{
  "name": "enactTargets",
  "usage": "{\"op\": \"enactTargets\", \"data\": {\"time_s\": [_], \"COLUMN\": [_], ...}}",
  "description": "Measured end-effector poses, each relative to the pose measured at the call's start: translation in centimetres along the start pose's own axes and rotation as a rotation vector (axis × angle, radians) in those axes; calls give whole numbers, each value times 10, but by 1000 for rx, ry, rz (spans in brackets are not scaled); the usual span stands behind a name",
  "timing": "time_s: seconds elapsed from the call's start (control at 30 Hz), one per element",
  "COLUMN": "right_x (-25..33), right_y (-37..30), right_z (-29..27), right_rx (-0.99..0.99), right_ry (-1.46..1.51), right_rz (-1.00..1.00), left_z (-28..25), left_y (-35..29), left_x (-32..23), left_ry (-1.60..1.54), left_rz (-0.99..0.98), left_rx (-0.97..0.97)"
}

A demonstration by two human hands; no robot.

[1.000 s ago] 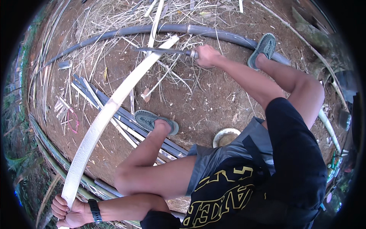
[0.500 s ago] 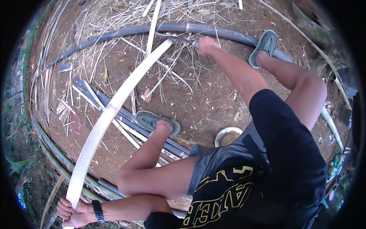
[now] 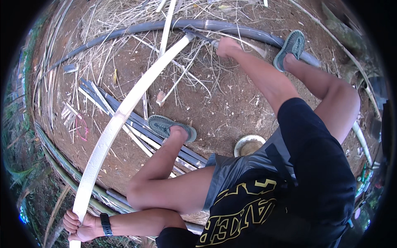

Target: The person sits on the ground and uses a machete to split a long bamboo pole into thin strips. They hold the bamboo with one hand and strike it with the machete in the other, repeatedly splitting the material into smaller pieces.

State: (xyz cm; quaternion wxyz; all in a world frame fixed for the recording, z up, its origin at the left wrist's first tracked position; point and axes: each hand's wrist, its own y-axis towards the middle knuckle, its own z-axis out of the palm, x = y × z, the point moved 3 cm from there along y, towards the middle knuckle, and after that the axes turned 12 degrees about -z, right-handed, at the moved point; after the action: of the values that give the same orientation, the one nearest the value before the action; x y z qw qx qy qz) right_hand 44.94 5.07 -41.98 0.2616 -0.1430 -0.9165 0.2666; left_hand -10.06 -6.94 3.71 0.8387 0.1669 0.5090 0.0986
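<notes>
My left hand (image 3: 80, 225), with a dark watch on its wrist, is closed around the near end of a long pale split bamboo strip (image 3: 120, 113). The strip slants away to the far middle, with a node partway along it. My right hand (image 3: 228, 46) is closed around the handle of a knife (image 3: 200, 36). Its dark blade touches or lies right beside the strip's far tip; I cannot tell which. Past that tip, a thick grey bamboo pole (image 3: 165, 25) lies on the ground. A thin, partly blurred pale sliver (image 3: 244, 41) runs out past my right hand.
Dark-backed bamboo slats (image 3: 140, 128) lie beside my left sandal (image 3: 167, 126). A shallow bowl (image 3: 249, 145) stands on the dirt near my shorts. Loose shavings (image 3: 111, 20) litter the far ground. Green bamboo poles (image 3: 62, 159) lie at the left, and my right sandal (image 3: 291, 47) is beside the grey pole.
My right hand and the knife have shifted slightly away and to the right, along with the strip's far tip. A pale sliver now shows past my right hand. My left hand keeps its grip.
</notes>
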Motion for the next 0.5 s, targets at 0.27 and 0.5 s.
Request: {"op": "enactTargets", "data": {"time_s": [0.27,0.5], "right_x": [114,176], "right_y": [-159,-255], "right_z": [-17,-23], "right_rx": [156,-57], "right_ry": [245,404], "right_rz": [-469,-933], "left_z": [57,89], "left_y": [-2,-4], "left_x": [7,10], "left_ry": [45,55], "left_rz": [20,93], "left_rx": [28,21]}}
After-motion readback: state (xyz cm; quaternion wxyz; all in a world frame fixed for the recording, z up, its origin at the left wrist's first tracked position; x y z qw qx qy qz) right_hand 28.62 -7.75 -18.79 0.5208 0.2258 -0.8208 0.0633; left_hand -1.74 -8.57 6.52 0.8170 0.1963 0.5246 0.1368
